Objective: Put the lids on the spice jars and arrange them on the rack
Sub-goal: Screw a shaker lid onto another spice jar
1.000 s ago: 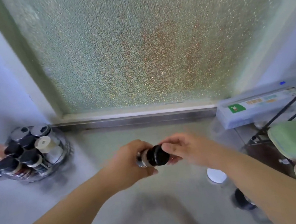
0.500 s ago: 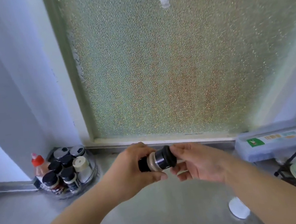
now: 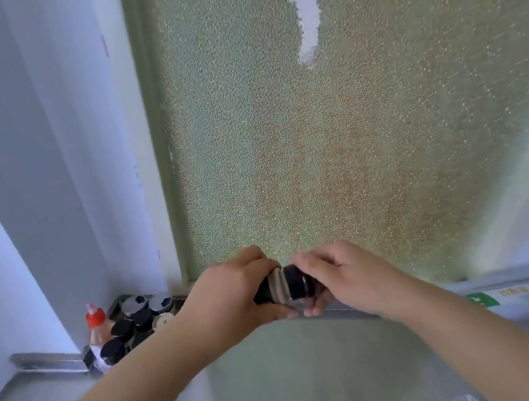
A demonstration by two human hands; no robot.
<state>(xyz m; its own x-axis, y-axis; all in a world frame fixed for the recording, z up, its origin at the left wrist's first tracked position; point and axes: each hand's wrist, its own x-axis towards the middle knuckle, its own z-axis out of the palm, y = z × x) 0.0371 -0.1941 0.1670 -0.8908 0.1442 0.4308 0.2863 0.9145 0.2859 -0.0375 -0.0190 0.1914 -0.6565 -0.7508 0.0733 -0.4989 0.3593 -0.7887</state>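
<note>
Both forearms are bare, with no sleeves, and the left hand [image 3: 233, 295] and right hand [image 3: 344, 274] are ungloved.

You held both bare forearms out from the lower corners of the frame, meeting just below centre. Your left hand [image 3: 233, 297] was curled, knuckles up, fingers wrapped closed around what it gripped. Your right hand [image 3: 344, 274] faced it from the right, wrist bent, its fingertips [image 3: 302, 260] pinched closed, thumb underneath.
</note>
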